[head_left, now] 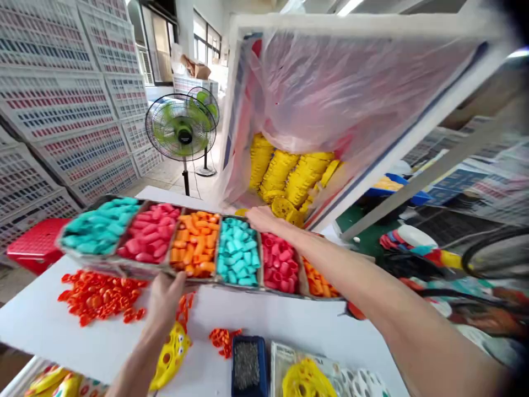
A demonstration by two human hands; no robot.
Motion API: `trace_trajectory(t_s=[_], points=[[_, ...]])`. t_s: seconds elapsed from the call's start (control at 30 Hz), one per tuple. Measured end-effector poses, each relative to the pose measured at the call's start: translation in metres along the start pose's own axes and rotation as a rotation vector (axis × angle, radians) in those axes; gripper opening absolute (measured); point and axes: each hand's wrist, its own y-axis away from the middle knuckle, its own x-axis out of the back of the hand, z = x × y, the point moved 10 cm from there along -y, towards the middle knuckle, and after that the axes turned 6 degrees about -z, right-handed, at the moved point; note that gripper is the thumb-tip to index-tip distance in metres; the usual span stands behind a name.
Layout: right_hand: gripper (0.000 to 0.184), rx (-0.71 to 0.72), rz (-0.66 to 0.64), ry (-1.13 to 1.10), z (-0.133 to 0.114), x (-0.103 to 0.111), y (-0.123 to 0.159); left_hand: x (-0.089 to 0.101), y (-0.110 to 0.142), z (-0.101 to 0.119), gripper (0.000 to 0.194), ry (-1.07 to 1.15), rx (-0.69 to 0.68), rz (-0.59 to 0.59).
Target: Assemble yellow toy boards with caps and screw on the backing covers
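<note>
My left hand (164, 300) rests at the near edge of a long divided tray (136, 268), its fingers curled against the rim below the orange compartment (194, 242). My right hand (261, 218) reaches across the tray to its far side, next to yellow round parts (283, 207) spilling from a clear plastic bag (330, 94); its fingers are hidden. The tray holds teal pieces (99, 225), pink pieces (149, 238), orange ones, then teal (237, 251), pink (280, 262) and orange (317, 281) again. Under my left forearm lies a yellow face-shaped part (173, 353).
Loose orange rings (97, 295) lie on the white table (53, 331). A blue box of pins (247, 365) and a yellow part (308, 380) sit at the near edge. A green fan (182, 129), stacked white crates (61, 99) and a red basket (35, 242) stand to the left.
</note>
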Motion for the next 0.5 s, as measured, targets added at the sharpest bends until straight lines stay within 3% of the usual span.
trace_trajectory(t_s=[0.23, 0.37, 0.5], points=[[0.029, -0.210, -0.101, -0.021, 0.097, -0.082, 0.027, -0.118, -0.004, -0.048, 0.016, 0.177, 0.093, -0.074], [0.028, -0.307, -0.137, -0.062, 0.144, -0.125, 0.055, -0.181, 0.017, -0.071, 0.028, 0.262, 0.134, -0.152], [0.022, -0.382, -0.127, -0.123, 0.178, -0.160, 0.084, -0.230, 0.047, -0.094, 0.045, 0.281, 0.188, -0.210]])
